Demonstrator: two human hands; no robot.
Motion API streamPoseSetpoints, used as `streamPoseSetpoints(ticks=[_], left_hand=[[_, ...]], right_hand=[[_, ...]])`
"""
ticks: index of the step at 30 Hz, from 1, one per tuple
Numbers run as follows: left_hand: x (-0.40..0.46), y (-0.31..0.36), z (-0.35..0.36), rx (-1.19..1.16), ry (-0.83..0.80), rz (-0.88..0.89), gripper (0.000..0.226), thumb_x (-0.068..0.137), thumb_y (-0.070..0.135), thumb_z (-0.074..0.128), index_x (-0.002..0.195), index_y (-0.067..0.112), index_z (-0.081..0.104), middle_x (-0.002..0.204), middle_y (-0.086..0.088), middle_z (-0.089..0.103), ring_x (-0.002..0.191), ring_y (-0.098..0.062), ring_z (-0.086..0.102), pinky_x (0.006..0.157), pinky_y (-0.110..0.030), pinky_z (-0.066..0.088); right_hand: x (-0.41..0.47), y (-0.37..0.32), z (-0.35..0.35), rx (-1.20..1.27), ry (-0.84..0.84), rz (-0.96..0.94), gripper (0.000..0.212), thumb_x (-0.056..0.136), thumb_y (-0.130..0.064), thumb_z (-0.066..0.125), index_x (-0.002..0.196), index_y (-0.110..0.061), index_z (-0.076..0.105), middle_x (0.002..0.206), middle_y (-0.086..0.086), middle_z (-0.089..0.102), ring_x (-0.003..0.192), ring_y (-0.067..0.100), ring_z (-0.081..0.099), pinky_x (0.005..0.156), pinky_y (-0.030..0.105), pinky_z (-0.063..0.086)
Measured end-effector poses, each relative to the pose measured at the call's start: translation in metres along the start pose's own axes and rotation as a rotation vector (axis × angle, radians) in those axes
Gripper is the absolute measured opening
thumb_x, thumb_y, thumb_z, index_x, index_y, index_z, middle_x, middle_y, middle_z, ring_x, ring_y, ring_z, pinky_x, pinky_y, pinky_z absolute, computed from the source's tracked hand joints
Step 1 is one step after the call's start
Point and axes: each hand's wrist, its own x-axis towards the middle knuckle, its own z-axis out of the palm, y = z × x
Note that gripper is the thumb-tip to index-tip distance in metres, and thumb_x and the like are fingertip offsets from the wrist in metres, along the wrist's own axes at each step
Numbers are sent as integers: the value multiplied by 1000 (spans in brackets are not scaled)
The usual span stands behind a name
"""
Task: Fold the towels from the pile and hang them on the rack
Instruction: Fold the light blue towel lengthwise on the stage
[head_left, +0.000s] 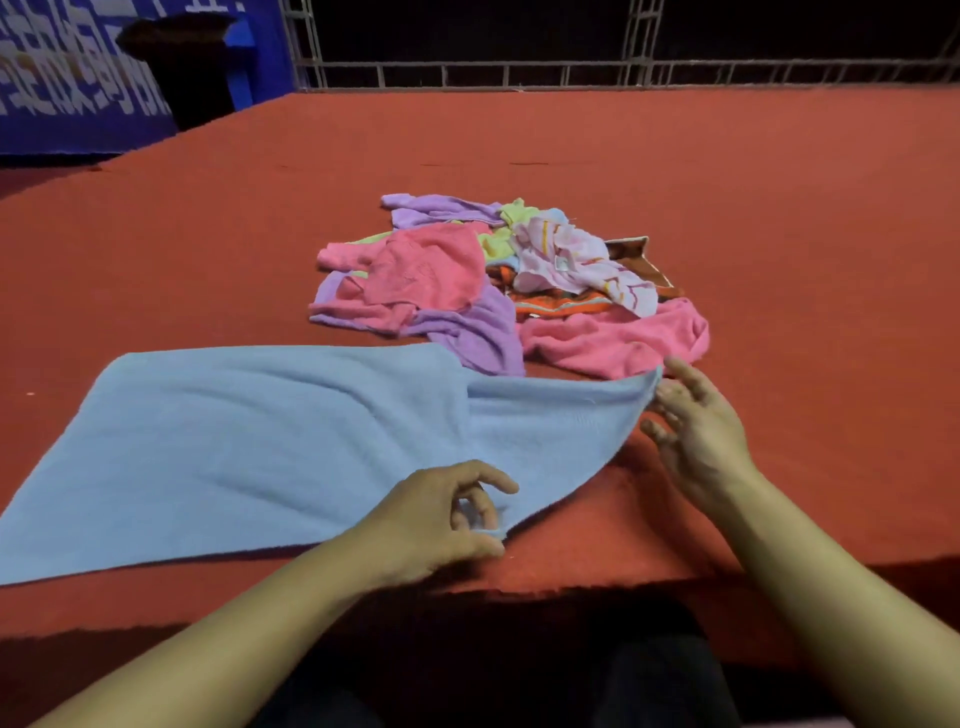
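Note:
A light blue towel (270, 441) lies spread on the red table, its right side lifted off the surface. My left hand (441, 525) pinches the towel's near right corner between thumb and fingers. My right hand (696, 431) is at the far right corner, fingers spread and touching the raised edge; whether it pinches the cloth is unclear. Behind the blue towel sits the pile (509, 280) of crumpled pink, purple, yellow, orange and patterned white towels.
The red table (779, 234) stretches far back and to both sides, its near edge just below my hands. A metal railing (571, 73) runs along the far side. A dark bin (182, 67) stands at the back left before a blue banner.

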Motion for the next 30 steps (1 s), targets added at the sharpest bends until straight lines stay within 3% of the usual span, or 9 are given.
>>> streamPoseSetpoints(ticks=[2, 4, 7, 10, 17, 20, 24, 28, 30], left_hand=[[-9, 2, 9, 178, -136, -15, 41, 73, 31, 81, 108, 42, 62, 87, 18, 67, 64, 0, 54, 73, -20, 50], [-10, 5, 13, 273, -160, -4, 35, 75, 40, 77, 107, 42, 62, 85, 20, 67, 67, 1, 56, 74, -19, 49], [11, 7, 10, 201, 34, 29, 18, 81, 48, 68, 98, 41, 65, 78, 20, 67, 63, -1, 58, 73, -25, 51], [58, 10, 4, 188, 230, 94, 4, 91, 35, 63, 94, 38, 63, 77, 19, 68, 65, -1, 60, 72, -27, 51], [165, 21, 8, 283, 357, 145, 18, 93, 17, 60, 105, 26, 69, 96, 10, 72, 88, -12, 65, 83, -27, 49], [187, 17, 13, 329, 195, 132, 21, 91, 13, 64, 111, 21, 69, 109, 7, 71, 99, -12, 66, 88, -20, 46], [188, 6, 24, 396, -73, 195, 36, 88, 12, 70, 123, 17, 64, 121, 4, 67, 108, -8, 63, 90, -11, 41], [187, 1, 15, 478, -67, 241, 50, 86, 21, 74, 132, 20, 55, 120, 1, 65, 109, -12, 60, 95, -23, 45], [188, 2, 8, 538, -42, 255, 52, 83, 29, 77, 130, 23, 56, 103, 0, 64, 98, -18, 60, 83, -26, 45]], right_hand=[[-15, -8, -28, -87, 57, -45, 35, 93, 4, 51, 117, -21, 57, 73, -9, 61, 63, 4, 57, 53, 16, 43], [-27, -10, -51, -403, 79, -88, 37, 93, 3, 52, 123, -18, 55, 74, -4, 58, 60, 6, 53, 49, 17, 42], [-31, -3, -70, -839, 86, -92, 29, 97, -17, 52, 125, -21, 57, 90, 1, 64, 71, 14, 58, 65, 31, 48], [-27, -3, -65, -951, 106, -108, 27, 98, -34, 51, 122, -22, 56, 99, -2, 64, 92, 17, 61, 80, 33, 43], [-15, 5, -63, -1346, 8, -96, 47, 85, -22, 69, 127, -13, 52, 89, -4, 64, 88, 19, 60, 76, 31, 43], [-19, 8, -65, -1376, -55, -113, 44, 84, -17, 69, 125, -16, 54, 76, -10, 66, 82, 18, 64, 78, 36, 50], [-27, 7, -66, -1212, -1, -189, 39, 85, -9, 67, 121, -20, 55, 73, -9, 65, 68, -2, 58, 64, 10, 41], [-35, 3, -66, -1011, 93, -284, 40, 87, -4, 65, 123, -21, 55, 78, -6, 63, 65, 0, 58, 63, 8, 41], [-39, 0, -65, -972, 99, -315, 41, 87, -3, 65, 123, -22, 55, 78, -6, 62, 61, 0, 56, 61, 9, 42]])
